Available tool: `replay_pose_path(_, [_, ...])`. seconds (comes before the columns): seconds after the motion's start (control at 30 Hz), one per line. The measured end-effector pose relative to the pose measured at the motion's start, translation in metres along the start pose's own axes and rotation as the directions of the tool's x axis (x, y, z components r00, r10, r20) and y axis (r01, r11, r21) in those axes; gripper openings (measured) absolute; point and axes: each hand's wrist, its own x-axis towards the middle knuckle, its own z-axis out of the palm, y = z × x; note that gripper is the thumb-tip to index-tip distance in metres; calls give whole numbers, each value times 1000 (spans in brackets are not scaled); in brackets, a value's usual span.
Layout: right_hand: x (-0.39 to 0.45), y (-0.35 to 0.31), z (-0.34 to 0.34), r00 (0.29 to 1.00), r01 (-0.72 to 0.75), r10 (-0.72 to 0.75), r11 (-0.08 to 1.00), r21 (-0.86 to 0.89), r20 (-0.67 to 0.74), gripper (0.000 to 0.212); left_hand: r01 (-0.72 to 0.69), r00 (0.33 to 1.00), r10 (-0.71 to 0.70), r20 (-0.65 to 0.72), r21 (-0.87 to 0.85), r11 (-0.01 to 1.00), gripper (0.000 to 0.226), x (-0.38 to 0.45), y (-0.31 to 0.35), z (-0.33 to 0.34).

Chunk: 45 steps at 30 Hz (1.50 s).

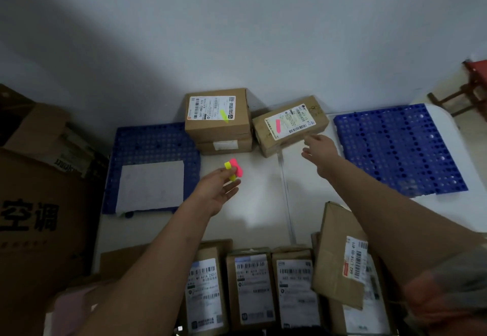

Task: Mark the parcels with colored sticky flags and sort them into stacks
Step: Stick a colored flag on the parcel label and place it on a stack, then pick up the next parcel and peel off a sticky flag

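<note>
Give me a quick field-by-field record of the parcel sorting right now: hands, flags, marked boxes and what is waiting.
left hand: pinches the pad of yellow and pink sticky flags
right hand: open, fingers at the pink-flagged box
yellow-flagged box: on top of another box, left of the pink one
unmarked parcels: row at the near edge
blue pallets: one on each side

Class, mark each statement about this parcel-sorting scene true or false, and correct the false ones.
1. The left hand holds sticky flags. True.
2. The parcel with the yellow flag lies on another parcel. True.
3. The right hand grips a parcel. False: it is open, beside the pink-flagged parcel.
4. Both blue pallets are bare. False: the left pallet bears a white sheet.
</note>
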Motion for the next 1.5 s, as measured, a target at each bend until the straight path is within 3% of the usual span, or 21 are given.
replay_pose_path(0.1, [-21,6,-23,991,127,-133,923,-363,9,32,8,999,-8,38,1,1000,17,-14,-10,2])
replay_pose_path(0.17, [-44,6,-39,981,194,-159,755,-627,113,36,9,998,-10,65,16,1000,18,-23,-18,4])
replay_pose_path(0.27, [-79,7,-60,959,223,61,447,-867,278,55,7,995,-11,99,38,999,20,-35,-30,3])
replay_pose_path(0.37, [-112,9,-74,911,208,270,352,-913,312,61,12,993,-18,118,54,998,22,-46,-41,-1])
replay_pose_path(0.43, [-127,13,-78,909,188,290,354,-916,299,58,10,991,-18,133,58,998,20,-54,-45,-3])
replay_pose_path(0.57, [-137,24,-81,941,186,196,377,-907,274,51,-1,989,-9,149,67,998,16,-67,-50,-9])
replay_pose_path(0.8, [-150,10,-70,946,311,-100,542,-781,308,35,-75,987,70,143,26,997,27,-83,-48,-31])
replay_pose_path(0.97, [-163,8,-44,946,309,-233,854,-419,223,38,-318,947,311,79,106,942,37,-99,-34,-49])
replay_pose_path(1.07, [-176,25,-27,949,293,-275,949,-113,153,36,-470,877,480,-12,189,862,49,-107,-20,-64])
replay_pose_path(1.17, [-188,44,-16,948,297,-306,949,104,88,22,-562,802,597,-28,307,768,28,-120,-8,-77])
replay_pose_path(1.23, [-193,53,-11,936,315,-339,925,211,92,22,-569,782,621,-53,348,745,30,-125,-6,-87])
replay_pose_path(1.37, [-201,64,-9,891,419,-446,880,224,87,26,-561,775,626,-83,364,743,30,-126,-9,-99])
replay_pose_path(1.5, [-207,63,-9,859,465,-496,860,208,129,25,-531,806,591,-23,410,741,25,-127,-12,-100])
